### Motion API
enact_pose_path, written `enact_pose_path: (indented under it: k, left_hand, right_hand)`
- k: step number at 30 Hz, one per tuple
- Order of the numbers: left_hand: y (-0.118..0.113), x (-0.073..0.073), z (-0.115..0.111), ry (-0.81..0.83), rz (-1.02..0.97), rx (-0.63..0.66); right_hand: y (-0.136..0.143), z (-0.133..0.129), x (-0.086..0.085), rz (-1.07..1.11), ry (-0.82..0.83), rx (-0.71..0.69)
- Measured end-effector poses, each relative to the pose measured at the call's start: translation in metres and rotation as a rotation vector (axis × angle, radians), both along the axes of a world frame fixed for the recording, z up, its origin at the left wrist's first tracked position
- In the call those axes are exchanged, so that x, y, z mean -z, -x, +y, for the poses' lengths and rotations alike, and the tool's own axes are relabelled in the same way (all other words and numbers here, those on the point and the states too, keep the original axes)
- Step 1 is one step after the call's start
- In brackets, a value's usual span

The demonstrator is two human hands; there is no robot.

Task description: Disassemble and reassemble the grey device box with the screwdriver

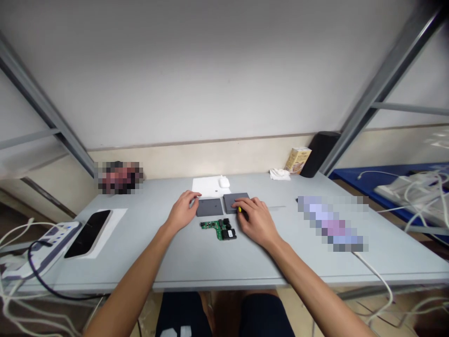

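Observation:
My left hand point(183, 209) rests at the left edge of a flat dark grey panel point(209, 207), thumb and fingers apart, holding nothing. My right hand point(257, 220) is closed around a screwdriver point(240, 209); its yellow end pokes out on the left and a thin shaft shows to the right of the hand. The right fingertips lie over a dark grey case part point(235, 197), partly covering it. Between the hands, in front of the panel, lies a green circuit board point(218, 229) with black components. Behind is a white sheet point(205, 186) with tiny dark bits on it.
A white earbud case point(224, 182) sits on the sheet. To the left are a black phone point(89, 232) and a power strip point(47, 248) with cables. Tissue point(279, 174), a yellow box point(298, 160) and a black cylinder point(320, 153) stand back right. A blurred device point(331, 222) lies right.

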State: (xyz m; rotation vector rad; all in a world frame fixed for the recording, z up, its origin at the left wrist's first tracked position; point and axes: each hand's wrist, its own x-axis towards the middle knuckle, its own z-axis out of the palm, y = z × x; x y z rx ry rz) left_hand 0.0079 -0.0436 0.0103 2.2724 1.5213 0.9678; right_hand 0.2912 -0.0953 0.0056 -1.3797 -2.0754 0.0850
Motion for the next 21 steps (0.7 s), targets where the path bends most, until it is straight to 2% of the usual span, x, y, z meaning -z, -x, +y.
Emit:
enact_pose_path:
  k: [21]
  left_hand:
    - [-0.0014, -0.0004, -0.0023, 0.034, -0.012, -0.011]
  right_hand:
    - [-0.0001, 0.0005, 0.0013, 0.02, 0.01, -0.001]
